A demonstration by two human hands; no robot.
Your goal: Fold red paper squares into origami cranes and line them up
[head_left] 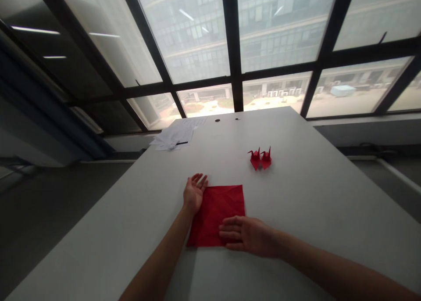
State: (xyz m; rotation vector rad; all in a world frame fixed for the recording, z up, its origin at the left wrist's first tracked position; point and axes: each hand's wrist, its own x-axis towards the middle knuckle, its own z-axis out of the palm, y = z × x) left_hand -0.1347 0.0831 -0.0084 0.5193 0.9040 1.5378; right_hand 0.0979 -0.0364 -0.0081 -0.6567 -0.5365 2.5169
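Observation:
A square sheet of red paper (217, 209) lies nearly flat on the white table, with faint creases across it. At its left edge rests my left hand (194, 193), palm turned up and fingers spread, partly over the paper's upper left side. My right hand (245, 234) lies over the lower right corner, fingers stretched out and pointing left, hiding that corner. Neither hand grips the paper. Beyond the sheet, a little to the right, two red paper cranes (259, 159) stand side by side, close together.
White printed sheets (179, 132) lie loosely at the table's far left, with a black pen (182, 143) on them. Two small dark holes, one a cable hole (217, 120), sit near the far edge of the white table (296, 182). Large windows (272, 29) rise behind it.

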